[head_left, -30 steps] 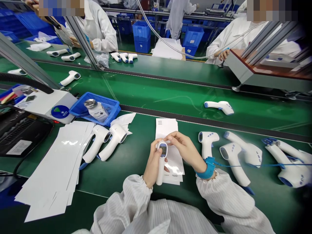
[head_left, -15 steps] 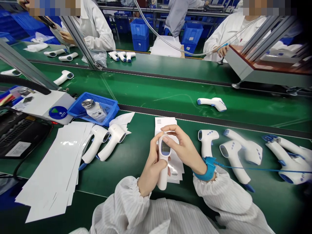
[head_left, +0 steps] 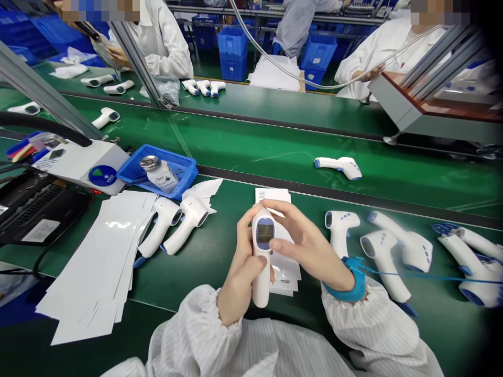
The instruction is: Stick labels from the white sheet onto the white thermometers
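Upright in front of me is a white infrared thermometer (head_left: 261, 283), its lit screen with lines of text facing me. My left hand (head_left: 240, 275) is wrapped round its handle, the thumb lying across the front below the screen. With its fingers at the top of the head and its thumb at the screen's lower right edge, my right hand (head_left: 310, 243) steadies it too. A blue wrist strap (head_left: 356, 283) with a cord circles my right wrist. Beneath the hands lie white printed sheets (head_left: 286, 272), partly hidden.
More thermometers lie to the right (head_left: 383, 256) and left (head_left: 184, 225). A paper stack (head_left: 94, 256), a blue tray (head_left: 184, 178) with a bottle (head_left: 163, 175), and a white device (head_left: 84, 167) are at left. Another thermometer (head_left: 341, 166) rests on the green belt (head_left: 251, 141). Co-workers sit opposite.
My right thumb has slid from the top of the screen to its lower right edge, uncovering the display. The thermometer on the belt has shifted left. The view has turned slightly.
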Demonstrator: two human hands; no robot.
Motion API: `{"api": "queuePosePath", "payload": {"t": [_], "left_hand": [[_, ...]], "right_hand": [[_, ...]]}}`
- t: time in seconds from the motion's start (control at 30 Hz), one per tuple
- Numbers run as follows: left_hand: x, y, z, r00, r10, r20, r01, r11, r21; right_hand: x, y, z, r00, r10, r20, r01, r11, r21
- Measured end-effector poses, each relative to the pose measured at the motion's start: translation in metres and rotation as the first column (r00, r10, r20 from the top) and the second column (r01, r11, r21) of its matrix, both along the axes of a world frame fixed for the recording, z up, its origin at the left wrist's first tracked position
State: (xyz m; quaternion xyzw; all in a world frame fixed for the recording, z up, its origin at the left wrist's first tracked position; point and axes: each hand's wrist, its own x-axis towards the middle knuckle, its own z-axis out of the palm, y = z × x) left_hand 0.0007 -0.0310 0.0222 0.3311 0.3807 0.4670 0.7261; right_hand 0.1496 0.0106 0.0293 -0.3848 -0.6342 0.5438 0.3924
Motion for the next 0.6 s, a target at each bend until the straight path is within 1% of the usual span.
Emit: {"api": "queuePosePath", "payload": {"t": [0.07,0.13,0.3,0.37,0.47,0.53,0.6], "left_hand": [[-0.001,0.000,-0.001,1.000,0.026,0.001,-0.026,1.000,0.013],[-0.002,0.001,-0.001,0.999,0.042,-0.010,-0.041,0.999,0.033],[0.000,0.001,0.002,0.994,0.075,-0.079,-0.066,0.992,0.105],[0.002,0.003,0.002,0.981,0.121,-0.152,-0.103,0.987,0.127],[0.006,0.008,0.000,0.937,0.243,-0.253,-0.201,0.963,0.181],[0.007,0.012,-0.001,0.908,0.314,-0.277,-0.251,0.937,0.242],[0.008,0.014,-0.002,0.891,0.355,-0.281,-0.273,0.917,0.292]], "right_hand": [[0.000,0.000,-0.001,0.995,-0.096,-0.034,0.096,0.995,-0.001],[-0.001,0.000,-0.001,0.983,-0.184,-0.024,0.185,0.982,0.029],[-0.007,0.002,0.007,0.946,-0.321,0.054,0.305,0.931,0.199],[-0.010,0.002,0.011,0.923,-0.368,0.110,0.327,0.903,0.278],[-0.015,0.001,0.017,0.904,-0.388,0.179,0.303,0.877,0.372],[-0.018,-0.002,0.020,0.908,-0.374,0.187,0.276,0.872,0.404],[-0.019,-0.005,0.021,0.915,-0.360,0.184,0.263,0.875,0.406]]}}
